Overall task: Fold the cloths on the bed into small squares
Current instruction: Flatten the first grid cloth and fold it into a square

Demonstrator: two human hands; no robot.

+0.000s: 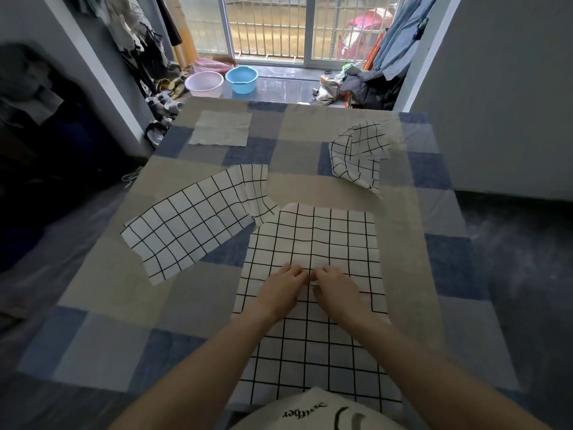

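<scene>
both hands pinching the middle of the near grid cloth

the grid cloth [313,274] lay flat at the bed's [102,293] near edge, centred in front of the person. the left hand [280,291] and right hand [336,293] met side by side at its middle, fingers [294,270] curled nearly closed and pressing or pinching the fabric there; whether any was lifted could not be told. a second grid cloth [192,221] lay toward the left edge, a crumpled grid cloth [358,153] near the far right corner, and a plain grey cloth [221,128] toward the far left corner.
</scene>
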